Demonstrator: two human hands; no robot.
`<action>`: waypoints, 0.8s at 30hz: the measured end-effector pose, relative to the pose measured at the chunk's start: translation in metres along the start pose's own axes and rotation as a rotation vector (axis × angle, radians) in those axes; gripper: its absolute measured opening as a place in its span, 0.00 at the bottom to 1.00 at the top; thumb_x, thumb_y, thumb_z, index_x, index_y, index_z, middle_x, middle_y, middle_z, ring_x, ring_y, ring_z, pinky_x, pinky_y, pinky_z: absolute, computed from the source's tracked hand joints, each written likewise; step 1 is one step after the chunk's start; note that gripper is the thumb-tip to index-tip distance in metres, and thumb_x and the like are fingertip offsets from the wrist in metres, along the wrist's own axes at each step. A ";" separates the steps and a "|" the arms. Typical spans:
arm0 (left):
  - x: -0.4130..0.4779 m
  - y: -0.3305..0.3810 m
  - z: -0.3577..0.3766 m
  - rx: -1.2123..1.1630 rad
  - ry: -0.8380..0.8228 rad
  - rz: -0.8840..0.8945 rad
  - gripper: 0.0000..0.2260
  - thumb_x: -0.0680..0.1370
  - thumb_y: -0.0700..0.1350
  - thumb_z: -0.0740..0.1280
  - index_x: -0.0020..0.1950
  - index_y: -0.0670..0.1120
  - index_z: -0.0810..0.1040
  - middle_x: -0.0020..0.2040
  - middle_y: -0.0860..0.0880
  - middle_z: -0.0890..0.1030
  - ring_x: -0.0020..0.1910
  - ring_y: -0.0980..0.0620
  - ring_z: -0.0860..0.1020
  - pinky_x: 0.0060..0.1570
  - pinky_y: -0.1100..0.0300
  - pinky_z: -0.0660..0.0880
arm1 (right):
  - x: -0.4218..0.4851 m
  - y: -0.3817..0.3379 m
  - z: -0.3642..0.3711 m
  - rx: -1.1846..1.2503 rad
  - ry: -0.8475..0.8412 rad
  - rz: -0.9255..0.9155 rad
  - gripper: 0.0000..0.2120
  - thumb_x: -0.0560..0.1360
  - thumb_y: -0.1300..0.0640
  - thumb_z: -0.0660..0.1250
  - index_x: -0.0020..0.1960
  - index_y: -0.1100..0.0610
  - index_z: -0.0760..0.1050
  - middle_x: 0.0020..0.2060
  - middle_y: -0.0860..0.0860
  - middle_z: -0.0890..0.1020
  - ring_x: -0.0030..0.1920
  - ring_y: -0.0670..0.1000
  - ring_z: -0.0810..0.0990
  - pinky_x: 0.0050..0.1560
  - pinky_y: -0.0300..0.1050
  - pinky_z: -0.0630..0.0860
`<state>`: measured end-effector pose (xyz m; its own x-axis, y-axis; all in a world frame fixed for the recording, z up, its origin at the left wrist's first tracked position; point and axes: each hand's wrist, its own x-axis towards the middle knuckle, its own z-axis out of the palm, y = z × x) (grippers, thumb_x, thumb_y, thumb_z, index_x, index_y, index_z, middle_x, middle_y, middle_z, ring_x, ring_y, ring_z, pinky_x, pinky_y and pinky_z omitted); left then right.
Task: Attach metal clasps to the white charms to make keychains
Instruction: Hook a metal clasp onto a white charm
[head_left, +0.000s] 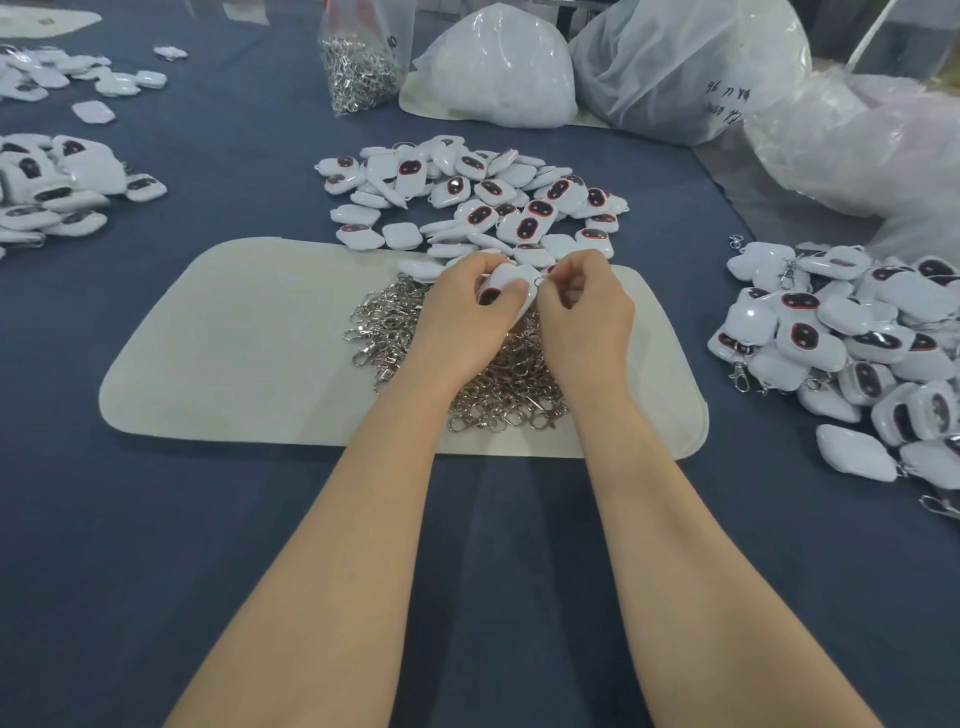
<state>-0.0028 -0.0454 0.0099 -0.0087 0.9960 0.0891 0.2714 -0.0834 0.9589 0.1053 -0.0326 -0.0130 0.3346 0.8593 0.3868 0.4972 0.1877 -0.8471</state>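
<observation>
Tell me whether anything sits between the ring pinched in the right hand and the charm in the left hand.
Nothing visible does. The left hand grips the white charm, and the right hand pinches the small metal ring right at the charm's edge. The loose clasps lie underneath both hands, not between them.

White charms (472, 202), silver clasps (395, 327), navy cloth (234, 519)
</observation>
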 end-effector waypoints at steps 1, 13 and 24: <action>0.000 0.000 0.000 0.005 0.009 -0.001 0.11 0.78 0.44 0.65 0.60 0.47 0.76 0.54 0.49 0.80 0.54 0.48 0.79 0.57 0.46 0.76 | 0.000 0.000 0.000 0.000 -0.002 -0.005 0.06 0.73 0.65 0.62 0.44 0.55 0.71 0.34 0.42 0.74 0.35 0.43 0.72 0.39 0.30 0.68; 0.003 -0.005 0.002 0.063 0.024 -0.004 0.12 0.77 0.45 0.65 0.60 0.48 0.76 0.56 0.49 0.79 0.55 0.47 0.78 0.58 0.46 0.75 | -0.002 -0.001 0.001 0.011 -0.057 -0.046 0.06 0.73 0.65 0.63 0.43 0.55 0.71 0.32 0.41 0.74 0.34 0.35 0.73 0.37 0.27 0.69; 0.007 -0.010 0.002 0.136 0.068 0.044 0.09 0.77 0.44 0.64 0.57 0.47 0.78 0.51 0.52 0.80 0.48 0.54 0.76 0.45 0.64 0.69 | -0.004 -0.004 0.002 -0.011 -0.110 -0.083 0.07 0.74 0.65 0.64 0.42 0.54 0.71 0.34 0.41 0.75 0.37 0.43 0.74 0.42 0.33 0.71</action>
<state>-0.0036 -0.0376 -0.0001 -0.0576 0.9865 0.1531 0.4003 -0.1177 0.9088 0.1006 -0.0364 -0.0119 0.2025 0.8882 0.4124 0.5288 0.2553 -0.8094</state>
